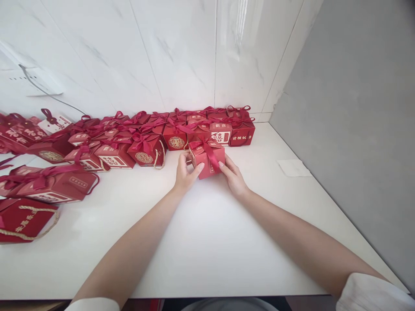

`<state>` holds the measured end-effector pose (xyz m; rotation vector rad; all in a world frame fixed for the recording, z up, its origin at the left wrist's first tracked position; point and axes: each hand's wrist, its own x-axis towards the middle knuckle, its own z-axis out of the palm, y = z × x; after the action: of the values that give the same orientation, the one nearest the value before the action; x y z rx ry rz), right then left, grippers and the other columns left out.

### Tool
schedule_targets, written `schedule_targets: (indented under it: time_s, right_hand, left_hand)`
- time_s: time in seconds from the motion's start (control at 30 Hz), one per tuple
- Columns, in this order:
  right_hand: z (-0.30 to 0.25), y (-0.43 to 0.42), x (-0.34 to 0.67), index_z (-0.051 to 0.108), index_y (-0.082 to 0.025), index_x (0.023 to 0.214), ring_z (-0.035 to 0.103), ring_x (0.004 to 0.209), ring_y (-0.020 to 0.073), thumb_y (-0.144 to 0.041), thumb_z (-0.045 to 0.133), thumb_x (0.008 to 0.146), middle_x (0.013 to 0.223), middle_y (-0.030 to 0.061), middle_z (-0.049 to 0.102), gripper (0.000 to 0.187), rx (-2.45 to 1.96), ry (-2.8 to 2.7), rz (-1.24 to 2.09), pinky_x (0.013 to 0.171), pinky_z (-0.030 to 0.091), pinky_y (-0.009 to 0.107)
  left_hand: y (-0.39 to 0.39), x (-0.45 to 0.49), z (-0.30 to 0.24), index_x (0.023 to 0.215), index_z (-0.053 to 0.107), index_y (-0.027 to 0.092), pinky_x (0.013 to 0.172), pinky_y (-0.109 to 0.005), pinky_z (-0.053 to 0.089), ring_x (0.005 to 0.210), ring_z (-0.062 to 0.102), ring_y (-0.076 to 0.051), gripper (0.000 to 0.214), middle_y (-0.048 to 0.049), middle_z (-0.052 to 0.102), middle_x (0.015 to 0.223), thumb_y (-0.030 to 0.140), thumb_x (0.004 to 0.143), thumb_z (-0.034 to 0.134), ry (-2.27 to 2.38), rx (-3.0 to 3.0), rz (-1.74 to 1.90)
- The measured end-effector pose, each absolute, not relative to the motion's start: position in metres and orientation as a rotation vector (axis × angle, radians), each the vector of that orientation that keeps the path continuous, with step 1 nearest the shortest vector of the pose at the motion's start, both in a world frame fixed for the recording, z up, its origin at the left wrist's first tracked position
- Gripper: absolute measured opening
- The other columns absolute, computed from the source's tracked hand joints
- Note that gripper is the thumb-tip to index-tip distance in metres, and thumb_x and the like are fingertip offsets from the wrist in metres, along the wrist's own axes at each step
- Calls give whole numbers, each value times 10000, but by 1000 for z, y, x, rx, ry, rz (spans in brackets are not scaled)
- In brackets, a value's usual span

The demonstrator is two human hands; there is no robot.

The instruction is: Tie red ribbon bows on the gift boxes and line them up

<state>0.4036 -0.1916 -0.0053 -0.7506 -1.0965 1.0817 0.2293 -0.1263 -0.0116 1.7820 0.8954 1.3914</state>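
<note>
A small red gift box (206, 158) with a dark red ribbon bow on top stands on the white table (207, 242), just in front of the row of other boxes. My left hand (185, 172) grips its left side, thumb against the front face. My right hand (234, 175) holds its right side, fingers pressed to the box. Both arms reach forward from the near edge of the table.
Several red ribbon-tied gift boxes (175, 136) line the tiled back wall (181, 52) and spread to the left, with larger ones (48, 183) near the left edge. A white slip of paper (293, 167) lies at the right by the grey wall (356, 121).
</note>
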Motion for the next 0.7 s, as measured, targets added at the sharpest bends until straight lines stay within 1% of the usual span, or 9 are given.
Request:
schedule_targets:
  time_s: [0.07, 0.13, 0.23, 0.37, 0.47, 0.7]
  right_hand:
    - [-4, -192, 404, 580, -327, 1349, 383, 1464, 188, -461, 613, 919, 1512, -48, 511, 452, -738, -1086, 1098, 1248, 268, 383]
    - [-5, -192, 405, 555, -339, 1364, 397, 1454, 190, -474, 630, 907, 1525, -44, 494, 483, -735, -1064, 1168, 1228, 309, 394]
    - [-12, -188, 408, 520, -335, 1386, 457, 1407, 216, -491, 656, 888, 1507, -9, 511, 540, -755, -1028, 1249, 1184, 376, 433]
    - [-19, -186, 409, 473, -326, 1423, 511, 1347, 229, -504, 638, 903, 1432, 30, 573, 574, -784, -1032, 1239, 1149, 407, 460]
    - [-19, -186, 408, 490, -319, 1406, 534, 1317, 225, -513, 637, 902, 1405, 36, 592, 560, -791, -1039, 1226, 1136, 419, 444]
    - [-19, -185, 408, 514, -316, 1378, 552, 1291, 224, -531, 652, 883, 1374, 38, 613, 557, -819, -1021, 1207, 1121, 431, 436]
  left_hand:
    - [-125, 231, -10, 951, 512, 209, 843, -368, 519, 932, 645, -215, 460, -53, 644, 961, 608, 790, 675, 893, 1682, 1355]
    - [-123, 231, -8, 952, 549, 207, 809, -357, 519, 894, 643, -219, 492, -38, 648, 872, 656, 781, 652, 862, 1606, 1304]
    - [-121, 230, -8, 971, 586, 194, 805, -351, 518, 905, 646, -226, 500, -47, 673, 909, 664, 804, 624, 851, 1514, 1246]
    - [-120, 227, -12, 1003, 617, 180, 836, -370, 523, 944, 659, -244, 521, -73, 696, 981, 675, 881, 510, 873, 1467, 1211]
    - [-119, 227, -17, 1014, 633, 178, 845, -377, 530, 940, 668, -247, 545, -81, 697, 977, 685, 902, 464, 904, 1465, 1215]
    - [-116, 227, -19, 998, 640, 174, 805, -369, 550, 884, 669, -233, 564, -75, 687, 922, 697, 900, 454, 933, 1477, 1222]
